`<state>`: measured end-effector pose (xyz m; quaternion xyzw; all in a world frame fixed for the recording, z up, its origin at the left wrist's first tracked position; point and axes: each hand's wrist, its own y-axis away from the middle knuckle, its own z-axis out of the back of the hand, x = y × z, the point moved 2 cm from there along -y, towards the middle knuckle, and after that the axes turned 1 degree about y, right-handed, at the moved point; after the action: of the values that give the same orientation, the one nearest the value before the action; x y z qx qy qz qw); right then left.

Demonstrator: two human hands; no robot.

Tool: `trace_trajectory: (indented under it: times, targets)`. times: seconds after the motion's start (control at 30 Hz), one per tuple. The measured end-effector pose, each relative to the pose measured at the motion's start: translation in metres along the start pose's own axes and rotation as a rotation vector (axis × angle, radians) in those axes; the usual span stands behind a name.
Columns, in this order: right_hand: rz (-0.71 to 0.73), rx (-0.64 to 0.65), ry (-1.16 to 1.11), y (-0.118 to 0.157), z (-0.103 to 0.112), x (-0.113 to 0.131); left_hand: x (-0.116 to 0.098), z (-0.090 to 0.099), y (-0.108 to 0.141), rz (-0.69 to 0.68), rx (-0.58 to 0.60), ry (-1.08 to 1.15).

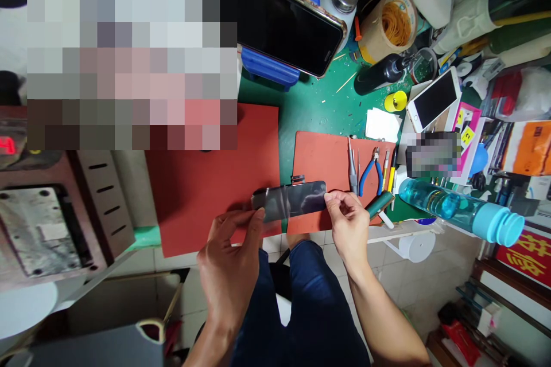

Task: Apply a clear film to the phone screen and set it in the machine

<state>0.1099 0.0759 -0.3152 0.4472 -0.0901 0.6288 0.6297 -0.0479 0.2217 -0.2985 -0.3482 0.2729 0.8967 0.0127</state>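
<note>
A dark, glossy phone screen point(307, 199) is held level above the front edge of the bench. My right hand point(349, 223) pinches its right end between thumb and fingers. Over the screen's left part lies a clear plastic film point(275, 209), creased near the middle. My left hand point(235, 246) pinches this film at its lower left corner, close to the screen's left end. A small dark part point(297, 179) shows at the screen's upper edge; whether it is attached I cannot tell.
Red mats point(215, 195) cover the green bench. Blue-handled cutters point(371, 175), tweezers point(352, 163) and a green-handled tool point(376, 206) lie to the right, beside a blue water bottle point(451, 206). A large phone point(279, 11) on a blue stand and a white phone point(434, 100) are farther back.
</note>
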Motion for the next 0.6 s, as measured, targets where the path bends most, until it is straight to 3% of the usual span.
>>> trace_trajectory:
  times: [0.6]
  targets:
    - [0.020, -0.033, 0.040, 0.0013, -0.0025, -0.0036, 0.0011, -0.0012, -0.0013, 0.023, 0.005, 0.025]
